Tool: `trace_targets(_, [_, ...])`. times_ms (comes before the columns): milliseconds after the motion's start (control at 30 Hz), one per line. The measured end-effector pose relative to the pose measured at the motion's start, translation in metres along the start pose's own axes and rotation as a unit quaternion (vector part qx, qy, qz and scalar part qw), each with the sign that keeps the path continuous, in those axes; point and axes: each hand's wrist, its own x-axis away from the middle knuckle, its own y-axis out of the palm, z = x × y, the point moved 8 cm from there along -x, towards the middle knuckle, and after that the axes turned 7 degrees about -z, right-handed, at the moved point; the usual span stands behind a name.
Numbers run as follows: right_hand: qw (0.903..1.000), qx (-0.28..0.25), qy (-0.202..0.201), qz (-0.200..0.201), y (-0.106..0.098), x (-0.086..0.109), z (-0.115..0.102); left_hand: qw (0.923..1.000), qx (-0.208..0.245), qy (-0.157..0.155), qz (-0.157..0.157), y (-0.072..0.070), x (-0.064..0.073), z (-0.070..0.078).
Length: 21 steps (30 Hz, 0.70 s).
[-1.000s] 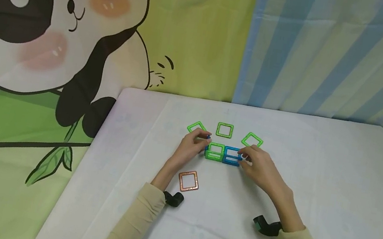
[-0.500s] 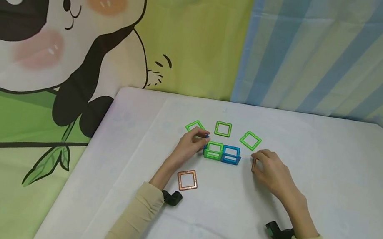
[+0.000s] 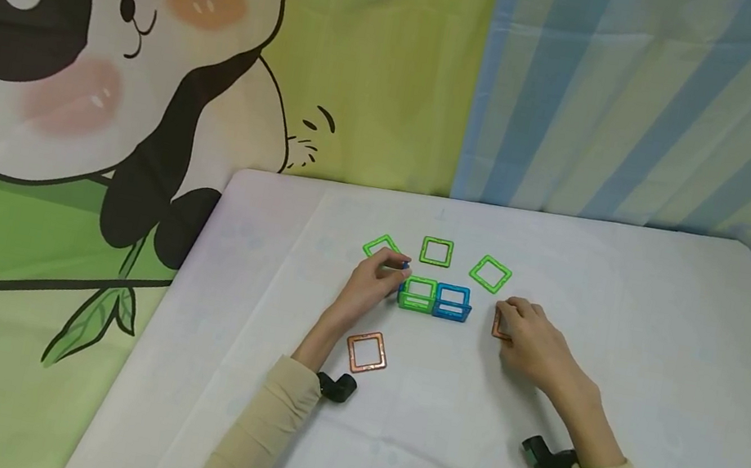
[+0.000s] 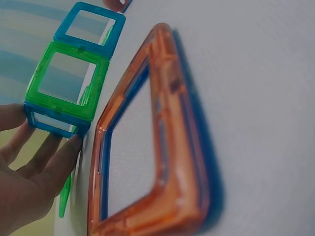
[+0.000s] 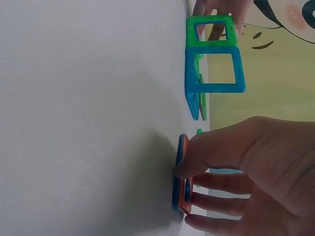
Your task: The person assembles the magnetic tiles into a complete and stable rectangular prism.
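A row of magnetic tiles stands on the table: a green section (image 3: 417, 294) beside a blue section (image 3: 453, 302). My left hand (image 3: 371, 280) is at its left end, thumb and fingers about the blue end tile (image 4: 51, 123) in the left wrist view. My right hand (image 3: 539, 344), apart from the row on its right, pinches an orange magnetic tile (image 3: 500, 324) low at the table. In the right wrist view, a blue layer (image 5: 178, 172) shows against that orange tile, and the thumb lies over its edge. Fingers partly hide it in the head view.
Another orange tile (image 3: 367, 352) lies in front of the row, near my left wrist. Behind the row lie three green tiles: left (image 3: 381, 244), partly behind my hand, middle (image 3: 436, 252) and right (image 3: 490, 274). A white cloth covers the table (image 3: 427, 458).
My right hand has moved right, away from the blue end of the row, with the orange tile. That tile, upright half a second ago, now leans flatter. The left hand stays at the row.
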Motion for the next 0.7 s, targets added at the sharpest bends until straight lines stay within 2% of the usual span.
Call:
trace_targets(400, [0.9995,0.023,-0.005,0.022,-0.0033,-0.0013,-0.0025,1.0,-0.002,0.003,0.001,0.0001,0.0008,0.0009])
trace_targets(700, [0.9999,0.01,0.011,0.001,-0.0031,-0.0038,0.002,1.0,0.006,0.005,-0.004,0.0008,0.0,-0.0015])
